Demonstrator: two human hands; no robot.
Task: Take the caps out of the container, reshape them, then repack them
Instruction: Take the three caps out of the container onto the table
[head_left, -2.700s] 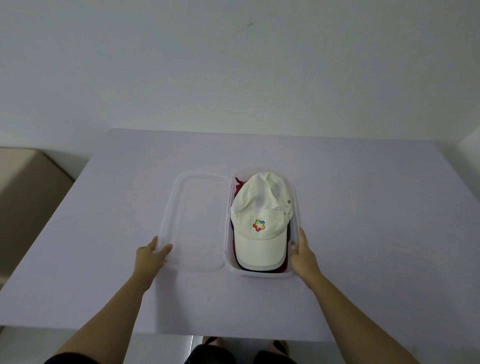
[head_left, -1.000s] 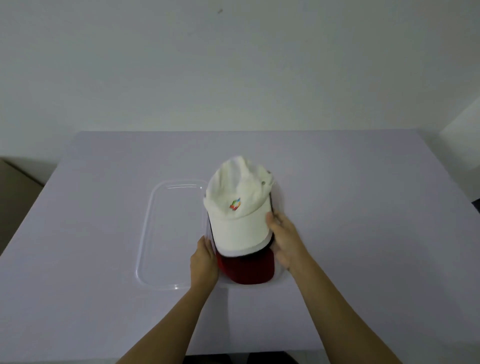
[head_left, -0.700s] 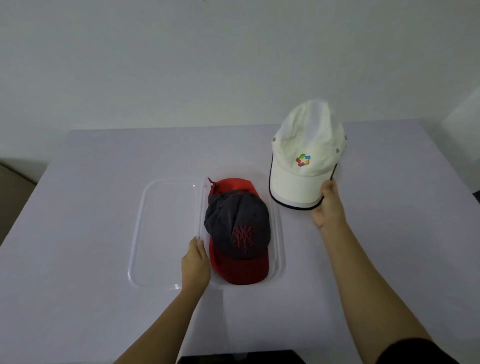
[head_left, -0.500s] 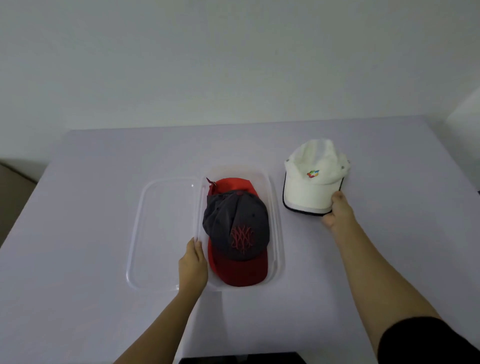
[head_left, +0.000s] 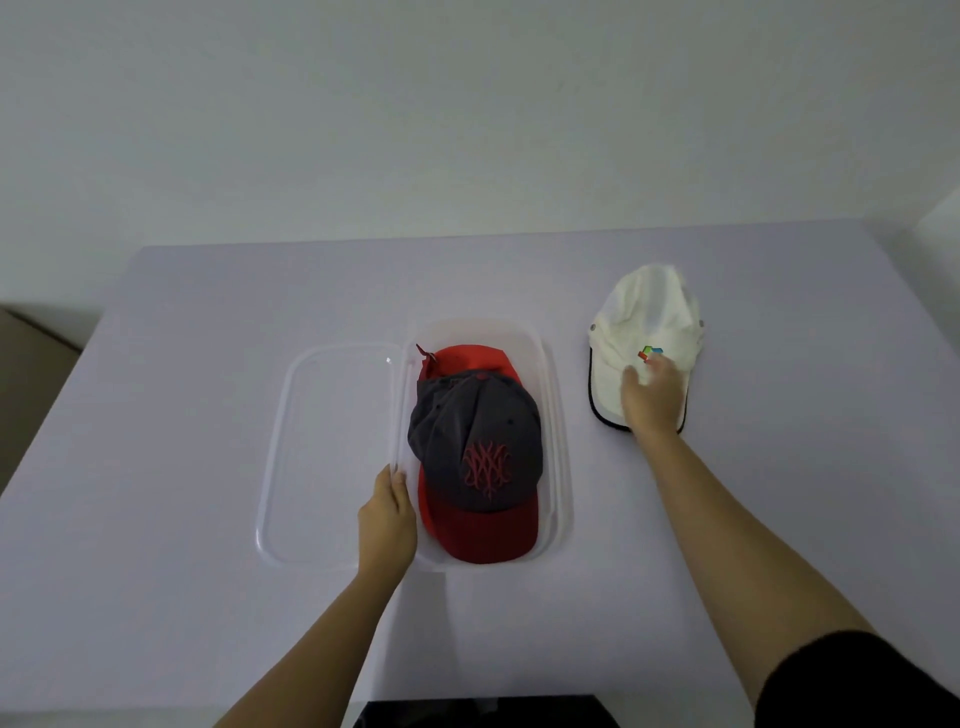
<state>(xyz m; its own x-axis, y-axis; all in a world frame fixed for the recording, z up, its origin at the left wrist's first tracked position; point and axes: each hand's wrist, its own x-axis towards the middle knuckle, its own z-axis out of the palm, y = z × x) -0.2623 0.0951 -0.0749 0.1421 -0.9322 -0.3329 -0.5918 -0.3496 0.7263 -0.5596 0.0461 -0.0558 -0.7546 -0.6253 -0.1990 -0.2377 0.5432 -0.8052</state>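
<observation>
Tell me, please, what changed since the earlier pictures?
The right hand lifted the white cap from the container and set it on the table, right of it. The left hand moved from the lid to the container's rim. Grey cap and red cap stayed inside.

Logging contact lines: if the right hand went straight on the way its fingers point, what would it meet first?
Probably the white cap, at its crown; the blurred right hand lies over its brim, height unclear.

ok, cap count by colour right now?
White cap: 1, on the table, right hand on it.
Dark grey cap, red brim: 1, in the clear container.
Red cap: 1, beneath the grey one.
Total: 3 visible; anything deeper in the container is hidden.
</observation>
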